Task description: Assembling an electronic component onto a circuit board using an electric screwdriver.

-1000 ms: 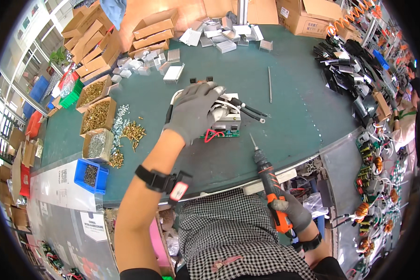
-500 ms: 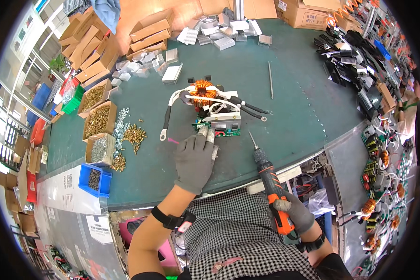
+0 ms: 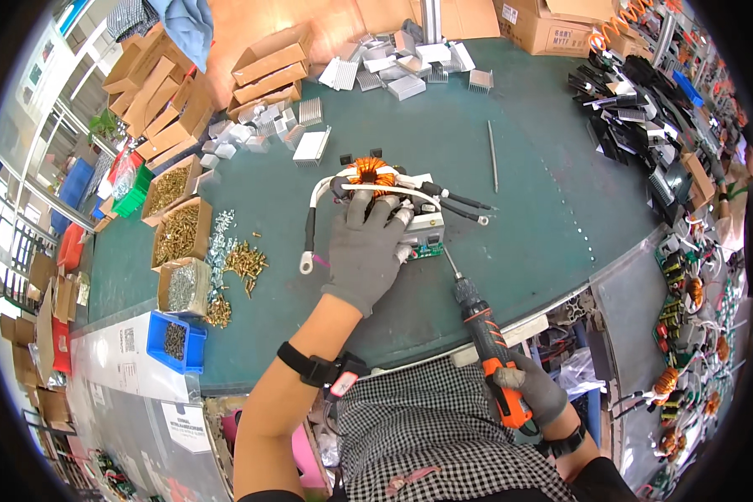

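My left hand [image 3: 366, 251], in a grey glove, lies over a circuit board assembly [image 3: 427, 249] on the green mat, its fingers bent around the assembly and hiding much of it. An orange copper-wound coil [image 3: 371, 171] stands at its back, with a silver heat sink [image 3: 429, 224] at the front right. A white cable with a ring terminal [image 3: 307, 263] hangs down its left side, and black-sleeved leads [image 3: 464, 205] reach out to the right. In my right hand [image 3: 537, 386], also gloved, is an orange and black power screwdriver [image 3: 487, 339]. Its bit points up toward the board's front right corner.
Boxes of brass screws [image 3: 181, 233] and a blue bin [image 3: 176, 341] stand at the left, with loose screws [image 3: 247, 263] beside them. Silver heat sinks [image 3: 406, 87] lie at the back. A thin metal rod [image 3: 493, 157] rests right of the assembly; black parts [image 3: 636, 125] pile up far right.
My left hand has gone from the board's front edge up and over the assembly, with its fingers now bent around it. The screwdriver stays in my right hand. The whole view has shifted slightly.
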### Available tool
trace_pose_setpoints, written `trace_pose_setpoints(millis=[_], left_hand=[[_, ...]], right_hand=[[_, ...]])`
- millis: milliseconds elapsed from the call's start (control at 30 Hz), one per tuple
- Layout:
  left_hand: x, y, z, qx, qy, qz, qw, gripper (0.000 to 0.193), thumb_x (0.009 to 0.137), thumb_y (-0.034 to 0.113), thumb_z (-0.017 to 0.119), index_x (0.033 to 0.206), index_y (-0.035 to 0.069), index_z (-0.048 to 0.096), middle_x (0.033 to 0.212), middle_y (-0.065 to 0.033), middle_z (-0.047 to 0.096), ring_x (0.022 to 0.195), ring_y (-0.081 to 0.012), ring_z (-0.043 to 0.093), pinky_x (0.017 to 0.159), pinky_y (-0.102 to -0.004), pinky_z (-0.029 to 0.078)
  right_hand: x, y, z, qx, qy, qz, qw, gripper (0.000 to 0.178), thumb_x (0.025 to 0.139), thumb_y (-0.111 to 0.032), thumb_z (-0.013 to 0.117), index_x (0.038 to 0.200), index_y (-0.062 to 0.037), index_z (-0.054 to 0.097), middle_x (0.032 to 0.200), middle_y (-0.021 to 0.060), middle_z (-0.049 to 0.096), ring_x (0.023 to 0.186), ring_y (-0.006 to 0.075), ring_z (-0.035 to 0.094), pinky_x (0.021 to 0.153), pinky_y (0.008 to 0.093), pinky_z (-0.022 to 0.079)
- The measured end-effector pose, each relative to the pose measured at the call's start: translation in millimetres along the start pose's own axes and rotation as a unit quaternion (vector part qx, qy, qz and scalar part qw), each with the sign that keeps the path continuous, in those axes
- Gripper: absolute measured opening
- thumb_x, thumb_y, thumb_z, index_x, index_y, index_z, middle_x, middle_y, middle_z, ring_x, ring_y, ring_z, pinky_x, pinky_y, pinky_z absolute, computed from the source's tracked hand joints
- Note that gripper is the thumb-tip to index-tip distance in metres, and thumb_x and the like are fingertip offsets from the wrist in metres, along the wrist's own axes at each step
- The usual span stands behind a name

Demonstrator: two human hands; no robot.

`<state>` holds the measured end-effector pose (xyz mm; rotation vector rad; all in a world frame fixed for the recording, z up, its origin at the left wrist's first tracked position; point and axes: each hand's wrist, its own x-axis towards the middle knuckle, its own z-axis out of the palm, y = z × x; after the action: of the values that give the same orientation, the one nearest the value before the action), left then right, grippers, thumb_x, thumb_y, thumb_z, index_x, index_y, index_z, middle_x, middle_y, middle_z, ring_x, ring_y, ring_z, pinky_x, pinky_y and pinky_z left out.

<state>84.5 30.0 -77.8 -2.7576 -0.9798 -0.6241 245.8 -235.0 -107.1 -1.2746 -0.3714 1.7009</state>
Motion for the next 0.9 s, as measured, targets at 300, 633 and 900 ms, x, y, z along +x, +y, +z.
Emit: trace_pose_setpoints(millis=[300, 633, 900], left_hand=[[5.9, -0.2, 18.3, 0.056, 0.046, 0.012, 0.997, 0.036, 0.068, 0.026, 0.068, 0.1, 0.009, 0.065, 0.1, -0.0047, 0.056, 0.104, -0.0246, 0.046, 0.093, -0.0407, 0.036], [17.6, -5.5, 15.3, 0.149, 0.07, -0.073, 0.984, 0.037, 0.07, 0.029, 0.067, 0.097, 0.004, 0.064, 0.105, -0.0089, 0.055, 0.112, -0.0286, 0.043, 0.104, -0.0446, 0.027], [4.0, -2.0, -8.6, -0.023, 0.084, -0.014, 0.996, 0.028, 0.079, 0.021, 0.061, 0.105, 0.008, 0.064, 0.12, -0.0081, 0.053, 0.117, -0.028, 0.045, 0.103, -0.0413, 0.032]], right_hand=[[4.4, -2.3, 14.1, 0.016, -0.017, -0.002, 1.0, 0.046, 0.082, -0.033, 0.068, 0.109, -0.0006, 0.05, 0.078, 0.0078, 0.06, 0.06, 0.0171, 0.061, 0.055, 0.0292, 0.053], [0.3, 10.7, 1.8, 0.0, 0.035, -0.034, 0.999, 0.051, 0.082, -0.036, 0.069, 0.111, 0.0012, 0.052, 0.075, 0.0087, 0.061, 0.054, 0.0181, 0.06, 0.049, 0.0296, 0.052], [-3.5, 16.0, -0.2, -0.049, 0.024, -0.055, 0.997, 0.058, 0.079, -0.046, 0.069, 0.108, 0.0005, 0.051, 0.073, 0.0066, 0.059, 0.054, 0.0163, 0.058, 0.046, 0.0275, 0.049]])
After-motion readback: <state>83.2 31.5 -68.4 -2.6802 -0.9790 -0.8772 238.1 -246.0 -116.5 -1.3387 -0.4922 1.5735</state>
